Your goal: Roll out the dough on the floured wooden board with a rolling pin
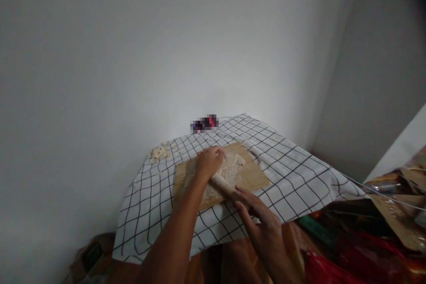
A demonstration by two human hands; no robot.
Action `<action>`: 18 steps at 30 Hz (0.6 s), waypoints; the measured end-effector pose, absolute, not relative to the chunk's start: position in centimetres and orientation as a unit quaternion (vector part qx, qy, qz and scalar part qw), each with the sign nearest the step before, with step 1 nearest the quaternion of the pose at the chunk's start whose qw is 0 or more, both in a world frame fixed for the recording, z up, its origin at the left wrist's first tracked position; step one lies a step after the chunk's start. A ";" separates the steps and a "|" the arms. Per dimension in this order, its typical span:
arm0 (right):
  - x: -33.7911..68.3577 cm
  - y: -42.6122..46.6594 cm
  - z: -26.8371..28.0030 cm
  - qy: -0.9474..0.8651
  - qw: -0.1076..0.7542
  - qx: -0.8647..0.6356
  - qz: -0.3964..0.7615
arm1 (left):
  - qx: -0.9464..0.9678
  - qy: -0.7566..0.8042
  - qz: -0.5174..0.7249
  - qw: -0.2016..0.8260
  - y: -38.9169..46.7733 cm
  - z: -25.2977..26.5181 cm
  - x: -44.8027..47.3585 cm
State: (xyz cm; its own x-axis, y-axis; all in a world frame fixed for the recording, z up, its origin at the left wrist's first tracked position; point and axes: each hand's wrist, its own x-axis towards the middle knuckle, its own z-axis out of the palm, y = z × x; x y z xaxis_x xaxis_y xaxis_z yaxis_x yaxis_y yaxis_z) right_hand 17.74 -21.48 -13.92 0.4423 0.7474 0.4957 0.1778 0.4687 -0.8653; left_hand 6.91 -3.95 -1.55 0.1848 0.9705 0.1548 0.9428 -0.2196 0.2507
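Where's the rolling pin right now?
Below and slightly right of centre in the head view, the rolling pin lies over the wooden board, between the left hand and the right hand.

Board (pixel 255 177), pale scraps (pixel 161 151) on tablecloth (pixel 293 173)

We count two hands, one left hand (pixel 210 161) and one right hand (pixel 262 218), along with one rolling pin (pixel 226 186), one board (pixel 254 177), one checked cloth (pixel 296 175) and one heap of dough scraps (pixel 161 152); how many scraps it holds, we cannot tell.
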 end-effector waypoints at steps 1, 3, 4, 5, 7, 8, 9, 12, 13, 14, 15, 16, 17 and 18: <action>17.9 -21.5 -14.1 -0.492 0.699 -0.479 0.198 | 0.768 0.624 0.137 0.053 -3.7 -1.6 7.2; 18.5 -21.5 -14.3 -0.495 0.692 -0.491 0.184 | 0.764 0.629 0.133 0.058 -3.2 -1.6 7.9; 18.8 -21.4 -14.3 -0.496 0.691 -0.497 0.176 | 0.759 0.634 0.134 0.059 -2.9 -1.6 8.2; 19.2 -21.4 -14.3 -0.496 0.690 -0.500 0.168 | 0.753 0.641 0.136 0.061 -2.6 -1.6 8.5; 19.9 -21.2 -14.0 -0.503 0.688 -0.500 0.153 | 0.738 0.656 0.141 0.066 -2.0 -1.7 9.0; 20.2 -21.1 -13.8 -0.510 0.686 -0.498 0.147 | 0.733 0.662 0.143 0.068 -1.7 -1.7 9.2; 20.4 -21.0 -13.5 -0.517 0.684 -0.495 0.143 | 0.729 0.665 0.144 0.069 -1.4 -1.7 9.3; 20.7 -20.5 -12.9 -0.532 0.687 -0.478 0.134 | 0.726 0.666 0.149 0.078 -0.8 -2.0 9.6; 20.6 -20.3 -12.9 -0.536 0.689 -0.469 0.132 | 0.726 0.665 0.151 0.082 -0.7 -2.0 9.7; 20.6 -20.2 -12.9 -0.541 0.692 -0.460 0.131 | 0.727 0.664 0.153 0.085 -0.7 -2.1 9.8; 20.6 -20.0 -13.0 -0.545 0.693 -0.453 0.131 | 0.729 0.661 0.155 0.089 -0.7 -2.1 9.8; 20.5 -19.9 -13.1 -0.550 0.692 -0.447 0.134 | 0.732 0.657 0.155 0.091 -0.7 -2.1 9.9; 20.5 -19.9 -13.3 -0.554 0.691 -0.443 0.135 | 0.735 0.653 0.155 0.093 -0.8 -2.1 9.9; 20.5 -19.9 -13.5 -0.559 0.688 -0.442 0.139 | 0.740 0.648 0.154 0.094 -1.0 -2.1 9.8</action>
State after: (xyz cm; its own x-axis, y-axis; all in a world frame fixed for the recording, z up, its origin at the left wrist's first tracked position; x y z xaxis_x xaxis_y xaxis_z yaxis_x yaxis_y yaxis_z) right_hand 20.46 -19.89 -13.46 0.3375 0.6843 0.6464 0.3024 0.5715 -0.7628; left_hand 9.82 -0.99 -2.10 0.1114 0.9880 0.1065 0.9303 -0.1414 0.3385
